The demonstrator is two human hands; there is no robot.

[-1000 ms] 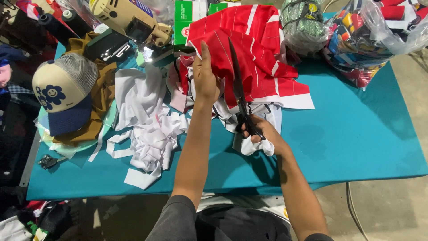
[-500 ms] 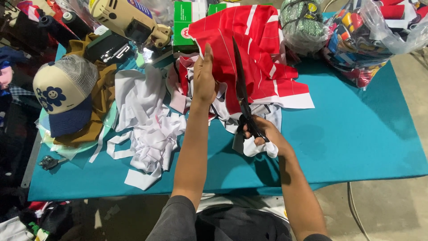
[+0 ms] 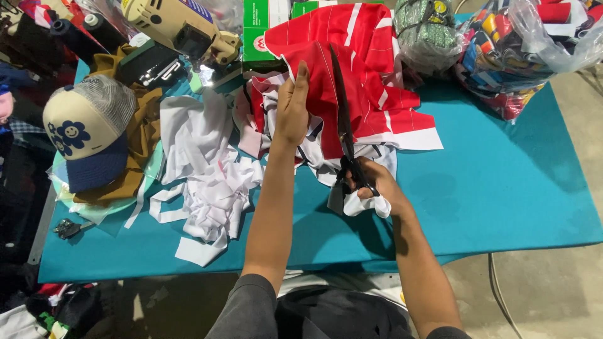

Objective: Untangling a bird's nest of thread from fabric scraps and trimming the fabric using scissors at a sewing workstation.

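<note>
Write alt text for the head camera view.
The right hand runs long black scissors through red, white-striped fabric that the left hand presses flat on a teal table. White scraps and a cap lie to the left.

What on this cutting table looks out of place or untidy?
White fabric offcuts lie in a loose heap on the teal table left of the left hand, one strip trailing toward the edge. The right hand holds black scissors over red cloth.
</note>
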